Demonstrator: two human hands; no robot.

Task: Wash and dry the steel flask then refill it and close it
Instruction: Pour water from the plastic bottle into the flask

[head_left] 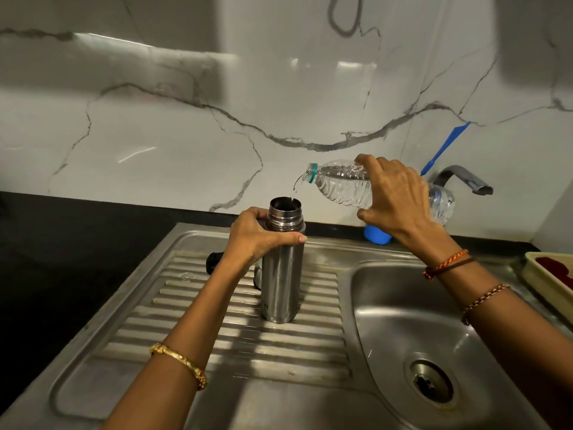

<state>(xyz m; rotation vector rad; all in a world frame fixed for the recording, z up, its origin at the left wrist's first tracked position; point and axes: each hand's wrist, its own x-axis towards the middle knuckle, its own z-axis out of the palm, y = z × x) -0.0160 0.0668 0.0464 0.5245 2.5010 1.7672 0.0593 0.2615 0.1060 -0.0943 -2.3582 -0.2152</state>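
Observation:
The steel flask stands upright and uncapped on the ribbed drainboard of the steel sink. My left hand grips it just below the threaded neck. My right hand holds a clear plastic water bottle tilted nearly level, its open mouth above and right of the flask's opening. A thin stream of water falls from the bottle into the flask. A dark object, perhaps the flask's cap, lies on the drainboard behind my left wrist, partly hidden.
The sink basin with its drain lies to the right. A grey tap and a blue brush in a blue holder stand behind it. A beige tray sits at the far right. Black counter runs left.

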